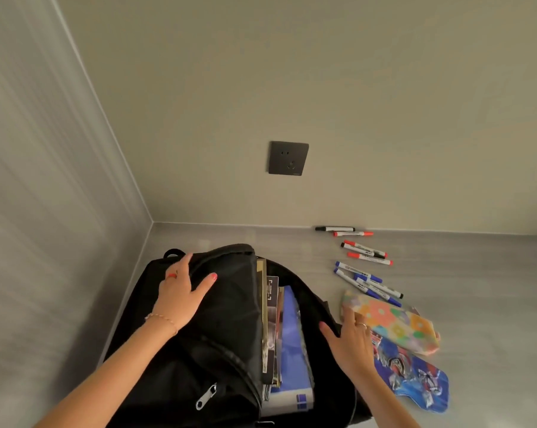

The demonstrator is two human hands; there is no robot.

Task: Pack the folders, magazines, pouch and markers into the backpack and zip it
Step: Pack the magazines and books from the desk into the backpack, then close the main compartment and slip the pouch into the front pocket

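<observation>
A black backpack [224, 322] lies on the grey surface with its main compartment unzipped. Magazines [270, 329] and a blue folder [293, 347] stand inside the opening. My left hand [182, 291] presses on the front panel near the top and holds it back. My right hand [352, 338] rests on the backpack's right rim, fingers spread, its fingertips touching the floral pouch [396, 322]. Under the pouch lies a blue patterned pouch [415, 378]. Several markers [364, 264] in black, red and blue lie scattered beyond the pouches.
A wall with a dark power socket [288, 158] rises behind the grey surface [477, 288], and a second wall closes the left side. A zipper pull [206, 396] hangs on the backpack's front pocket.
</observation>
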